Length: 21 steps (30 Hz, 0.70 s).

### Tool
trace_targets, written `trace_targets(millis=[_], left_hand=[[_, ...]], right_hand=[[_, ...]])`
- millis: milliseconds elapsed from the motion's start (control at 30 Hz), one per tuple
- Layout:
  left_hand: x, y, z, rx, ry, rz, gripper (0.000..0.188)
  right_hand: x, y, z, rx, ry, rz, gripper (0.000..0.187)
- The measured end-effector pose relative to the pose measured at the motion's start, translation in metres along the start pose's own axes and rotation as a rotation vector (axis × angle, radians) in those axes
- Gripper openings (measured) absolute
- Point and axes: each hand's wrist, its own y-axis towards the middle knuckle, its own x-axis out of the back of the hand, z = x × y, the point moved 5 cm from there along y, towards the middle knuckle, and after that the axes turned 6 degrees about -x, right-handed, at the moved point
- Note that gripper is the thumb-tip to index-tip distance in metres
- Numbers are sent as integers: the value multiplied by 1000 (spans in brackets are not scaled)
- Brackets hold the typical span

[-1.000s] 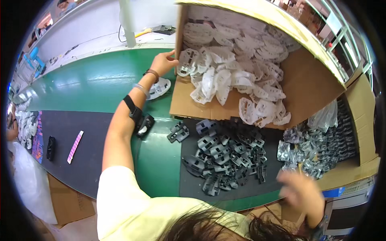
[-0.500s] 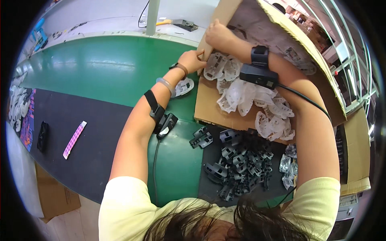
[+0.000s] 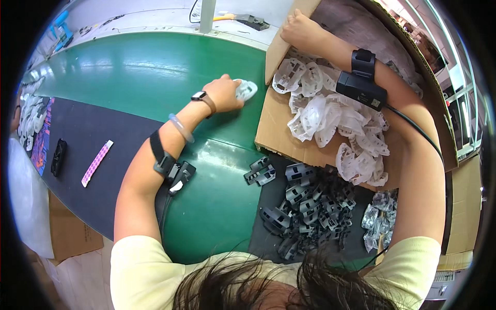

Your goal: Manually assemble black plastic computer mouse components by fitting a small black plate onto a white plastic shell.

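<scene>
My left hand (image 3: 225,94) is over the green tabletop, its curled fingers at the left edge of a white, oval plastic shell (image 3: 247,90). The fingertips are partly hidden. My right hand (image 3: 300,31) is closed on the upright flap (image 3: 279,54) of a large cardboard box (image 3: 281,132). The box lies tipped toward me. Inside it, below my right forearm, is a loose heap of white plastic shells (image 3: 315,116), some in thin clear wrapping.
Black plastic parts (image 3: 312,206) are piled in front of the box, with a few (image 3: 260,171) set apart on the left. Small clear bags (image 3: 380,219) lie at right. A pink patterned strip (image 3: 97,163) and black object (image 3: 59,157) rest on the dark mat (image 3: 129,139). Cables trail from both forearms.
My left hand has left the box flap and moved left to the white shell on the green surface. My right hand stays at the flap. The whole view has shifted slightly.
</scene>
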Motion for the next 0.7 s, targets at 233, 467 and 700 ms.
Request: trace_targets(millis=[233, 467, 700], left_hand=[[-28, 71, -27, 77, 107, -54, 45], [-27, 73, 9, 111, -536, -228, 66], [-8, 69, -23, 84, -241, -496, 63]], right_hand=[[-2, -10, -2, 84, 55, -236, 11], [12, 0, -14, 79, -31, -282, 19], [-1, -1, -22, 59, -24, -288, 17]])
